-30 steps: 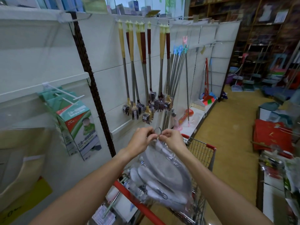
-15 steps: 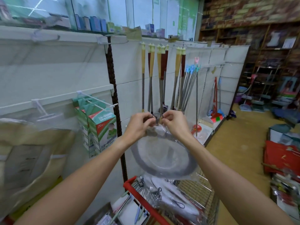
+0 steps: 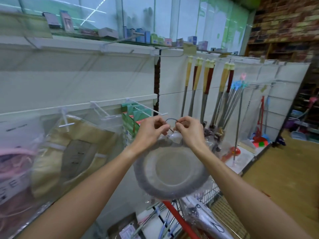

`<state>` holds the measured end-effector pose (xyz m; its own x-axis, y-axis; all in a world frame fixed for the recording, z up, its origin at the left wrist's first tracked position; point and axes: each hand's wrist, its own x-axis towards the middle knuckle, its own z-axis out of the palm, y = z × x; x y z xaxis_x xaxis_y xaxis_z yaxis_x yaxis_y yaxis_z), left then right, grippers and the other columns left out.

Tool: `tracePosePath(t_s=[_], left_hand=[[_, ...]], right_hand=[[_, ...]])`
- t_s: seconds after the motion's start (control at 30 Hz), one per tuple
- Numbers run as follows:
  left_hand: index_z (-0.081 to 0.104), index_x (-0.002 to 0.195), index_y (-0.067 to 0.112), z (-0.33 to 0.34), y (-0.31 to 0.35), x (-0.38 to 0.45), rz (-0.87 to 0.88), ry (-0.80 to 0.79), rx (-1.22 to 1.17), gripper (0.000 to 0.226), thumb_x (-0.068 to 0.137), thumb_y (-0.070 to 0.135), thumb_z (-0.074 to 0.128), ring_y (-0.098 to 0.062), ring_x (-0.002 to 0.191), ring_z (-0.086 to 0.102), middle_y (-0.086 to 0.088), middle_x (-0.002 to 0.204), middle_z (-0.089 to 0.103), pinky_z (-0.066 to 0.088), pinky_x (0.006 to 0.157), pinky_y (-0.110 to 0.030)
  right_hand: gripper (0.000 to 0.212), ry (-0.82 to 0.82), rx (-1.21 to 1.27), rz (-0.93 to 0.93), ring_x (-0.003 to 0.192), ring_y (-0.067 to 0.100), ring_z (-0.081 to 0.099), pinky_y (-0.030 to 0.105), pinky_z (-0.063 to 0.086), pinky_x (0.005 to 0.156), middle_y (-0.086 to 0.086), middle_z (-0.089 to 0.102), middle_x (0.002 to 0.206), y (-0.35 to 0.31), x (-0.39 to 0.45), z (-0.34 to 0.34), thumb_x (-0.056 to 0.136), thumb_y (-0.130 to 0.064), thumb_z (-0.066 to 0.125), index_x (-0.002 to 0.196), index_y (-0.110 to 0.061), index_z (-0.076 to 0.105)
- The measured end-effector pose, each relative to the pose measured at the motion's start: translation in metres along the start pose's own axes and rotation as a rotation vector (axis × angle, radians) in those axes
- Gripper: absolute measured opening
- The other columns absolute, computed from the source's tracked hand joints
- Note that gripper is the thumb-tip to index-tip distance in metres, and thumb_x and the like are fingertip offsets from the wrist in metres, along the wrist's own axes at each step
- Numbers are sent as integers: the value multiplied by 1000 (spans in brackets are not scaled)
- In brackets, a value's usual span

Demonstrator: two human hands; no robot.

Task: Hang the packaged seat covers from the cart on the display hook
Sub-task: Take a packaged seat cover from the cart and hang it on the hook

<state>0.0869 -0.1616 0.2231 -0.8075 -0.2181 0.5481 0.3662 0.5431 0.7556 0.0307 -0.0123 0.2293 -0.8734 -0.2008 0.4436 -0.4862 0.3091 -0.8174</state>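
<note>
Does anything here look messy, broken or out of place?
Nothing stands out. Both hands, left and right, pinch the cord loop of a bagged grey seat cover; more packages lie piled in the cart.

Two hands, the left hand (image 3: 149, 131) and right hand (image 3: 188, 130), are at the centre. One packaged seat cover (image 3: 170, 171) hangs at six o'clock. One cart (image 3: 174, 216) sits at five o'clock. Three white hooks (image 3: 103, 111) jut out at nine o'clock.

evenly bright, soft overhead light, faint shadows. glare streaks on the glass panels (image 3: 96, 12) up top. smeared by motion blur leftward, bowed at edges.
</note>
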Motion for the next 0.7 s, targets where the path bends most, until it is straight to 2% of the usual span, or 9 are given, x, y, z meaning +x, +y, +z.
tracePosePath(t_s=[0.13,0.23,0.37,0.5,0.63,0.7], left_hand=[[62,74,13,-37,-15,-16,-82,53,-40,16,84,10,74,-16,61,68,-10,67,72,57,68,-33],[64,76,15,-63,-22,-32,-114,57,-61,15,82,9,76,-21,74,73,-10,76,75,58,76,-36],[67,76,18,-98,-29,-58,-116,43,-28,16,81,5,76,-2,67,64,4,71,71,50,68,-16],[69,74,22,-131,-41,-81,-141,80,14,21,82,3,73,5,64,63,13,64,71,47,65,-12],[70,77,19,-161,-49,-103,-172,133,15,14,82,6,73,-4,69,64,-5,75,74,48,67,-18],[70,77,20,-175,-52,-113,-185,158,17,15,82,6,74,-6,70,64,-7,77,74,49,68,-19]], right_hand=[[11,-24,27,-40,73,22,72,34,56,75,7,76,75,-15,-14,35,88,-9,67,81,-18,68],[12,-56,61,-66,72,20,71,35,56,74,7,75,75,-26,-25,65,86,-7,67,81,-18,69],[13,-96,112,-72,77,22,72,40,58,80,6,75,76,-41,-46,103,87,-6,67,82,-18,69],[24,-131,147,-107,78,22,72,43,58,80,3,73,75,-54,-66,136,87,-6,66,75,-27,63],[16,-139,211,-118,72,21,71,38,57,76,6,73,72,-69,-84,164,86,-2,65,81,-18,65],[14,-150,233,-115,70,19,70,36,57,74,5,72,71,-74,-92,177,86,-3,65,81,-17,66]])
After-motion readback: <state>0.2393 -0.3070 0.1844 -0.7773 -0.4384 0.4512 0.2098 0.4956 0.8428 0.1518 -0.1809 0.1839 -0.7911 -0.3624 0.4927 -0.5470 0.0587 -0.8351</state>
